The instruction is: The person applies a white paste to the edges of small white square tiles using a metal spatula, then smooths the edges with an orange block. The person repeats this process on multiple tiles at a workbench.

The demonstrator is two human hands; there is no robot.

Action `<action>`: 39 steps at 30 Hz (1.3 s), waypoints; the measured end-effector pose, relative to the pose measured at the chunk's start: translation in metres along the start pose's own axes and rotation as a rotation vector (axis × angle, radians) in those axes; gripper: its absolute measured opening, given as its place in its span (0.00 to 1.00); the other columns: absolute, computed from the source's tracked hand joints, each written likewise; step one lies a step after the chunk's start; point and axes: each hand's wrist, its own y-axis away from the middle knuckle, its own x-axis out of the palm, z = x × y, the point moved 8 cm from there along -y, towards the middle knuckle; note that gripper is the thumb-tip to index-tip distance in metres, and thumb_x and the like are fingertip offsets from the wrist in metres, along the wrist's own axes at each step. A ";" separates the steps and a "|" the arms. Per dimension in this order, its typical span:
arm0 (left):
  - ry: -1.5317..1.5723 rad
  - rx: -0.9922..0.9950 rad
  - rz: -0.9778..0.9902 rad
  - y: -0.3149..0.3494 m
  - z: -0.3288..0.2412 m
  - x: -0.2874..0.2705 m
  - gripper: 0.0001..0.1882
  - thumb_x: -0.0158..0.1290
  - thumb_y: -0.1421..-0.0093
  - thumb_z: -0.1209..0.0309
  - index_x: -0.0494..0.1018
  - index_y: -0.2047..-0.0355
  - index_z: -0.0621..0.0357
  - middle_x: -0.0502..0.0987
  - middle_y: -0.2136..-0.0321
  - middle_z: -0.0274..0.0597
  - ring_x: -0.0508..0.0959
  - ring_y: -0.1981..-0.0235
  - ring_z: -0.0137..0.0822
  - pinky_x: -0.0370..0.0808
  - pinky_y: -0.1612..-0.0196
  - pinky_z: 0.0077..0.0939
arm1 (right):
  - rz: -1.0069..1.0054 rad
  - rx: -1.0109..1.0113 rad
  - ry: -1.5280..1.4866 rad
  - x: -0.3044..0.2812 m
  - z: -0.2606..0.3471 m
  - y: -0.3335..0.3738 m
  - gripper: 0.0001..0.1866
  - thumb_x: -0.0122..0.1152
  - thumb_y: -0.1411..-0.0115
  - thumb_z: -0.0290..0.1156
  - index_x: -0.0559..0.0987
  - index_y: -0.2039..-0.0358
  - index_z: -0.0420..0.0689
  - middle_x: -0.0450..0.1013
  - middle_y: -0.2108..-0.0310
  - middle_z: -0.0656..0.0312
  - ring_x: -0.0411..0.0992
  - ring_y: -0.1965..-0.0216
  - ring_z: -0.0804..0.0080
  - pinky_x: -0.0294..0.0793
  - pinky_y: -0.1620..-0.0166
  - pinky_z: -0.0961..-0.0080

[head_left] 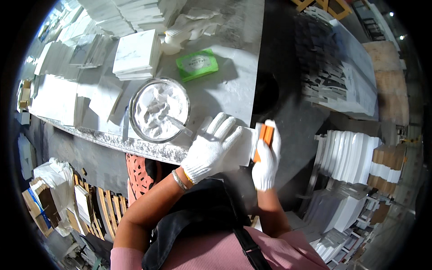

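My left hand (210, 147), in a white knit glove, lies with outstretched fingers on a white tile (243, 147) at the table's near right corner. The tile juts past the table edge. In my gloved right hand (266, 168) is an orange sanding block (265, 135), held upright along the tile's right edge. My fingers wrap its outer side. Left of my left hand stands a round clear bowl (131, 118) of white powdery material (157, 105). A pale flat stick (180, 126) leans out of it toward my glove.
A green packet (197, 65) and crumpled white gloves (193, 27) lie beyond the bowl. Stacked marble-look tiles (137, 51) fill the table's (238, 58) left side. More stacks of slabs (346, 155) stand at right; wooden pallets (110, 204) are on the floor at lower left.
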 end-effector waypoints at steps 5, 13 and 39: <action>0.002 0.004 -0.009 0.001 -0.001 -0.001 0.43 0.71 0.60 0.50 0.75 0.44 0.56 0.70 0.41 0.52 0.67 0.36 0.56 0.66 0.36 0.56 | -0.014 -0.080 0.176 -0.004 -0.006 -0.006 0.32 0.56 0.31 0.32 0.62 0.28 0.42 0.60 0.29 0.53 0.62 0.31 0.62 0.62 0.30 0.63; 0.007 -0.010 -0.011 -0.002 -0.001 -0.004 0.43 0.70 0.62 0.50 0.75 0.45 0.55 0.70 0.42 0.50 0.68 0.37 0.54 0.67 0.38 0.54 | 0.026 -0.044 0.044 -0.004 0.000 0.011 0.33 0.56 0.32 0.29 0.60 0.27 0.42 0.60 0.29 0.55 0.62 0.31 0.62 0.62 0.30 0.64; -0.029 -0.041 0.086 0.005 0.003 0.008 0.49 0.72 0.61 0.47 0.72 0.39 0.54 0.66 0.36 0.53 0.63 0.32 0.58 0.63 0.34 0.59 | 0.026 0.181 -0.059 -0.001 -0.016 0.003 0.37 0.58 0.30 0.38 0.55 0.25 0.45 0.58 0.28 0.56 0.60 0.29 0.64 0.61 0.30 0.67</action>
